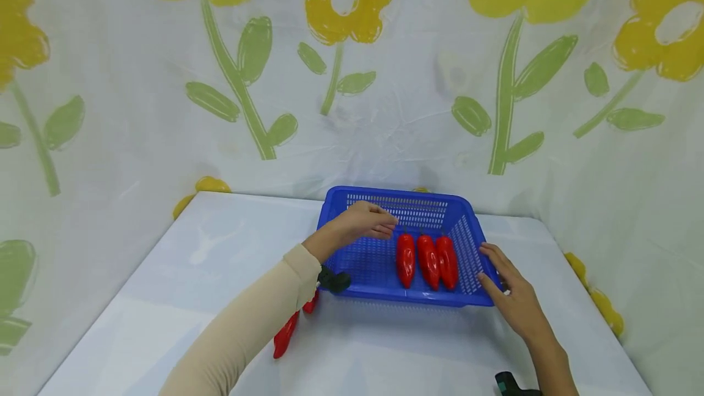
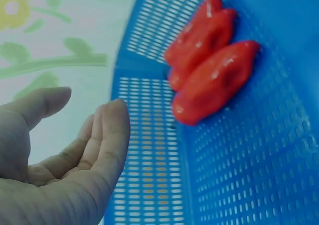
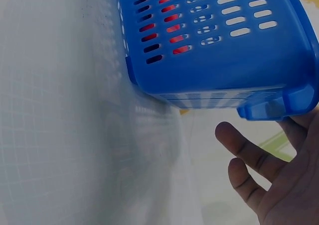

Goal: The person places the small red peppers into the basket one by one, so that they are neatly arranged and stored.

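Note:
Over the left half of a blue plastic basket [image 1: 374, 297], my left hand [image 1: 360, 222] hangs with loosely bent fingers and nothing in it. The left wrist view shows the thumb apart from the fingers [image 2: 112, 135]. Three glossy red chili peppers [image 1: 428, 261] lie side by side in the basket's right half. My right hand [image 1: 514, 301] is at the basket's right rim, its fingertips touching the edge. In the right wrist view two of its fingers [image 3: 251, 155] stretch out below the rim, holding nothing.
Two more red peppers [image 1: 286, 335] lie on the white table [image 1: 231, 249] left of the basket, partly hidden by the left sleeve [image 1: 247, 322]. A flower-patterned cloth [image 1: 396, 109] hangs behind the table. Dark wrist camera gear [image 1: 332, 280] sits at the left wrist.

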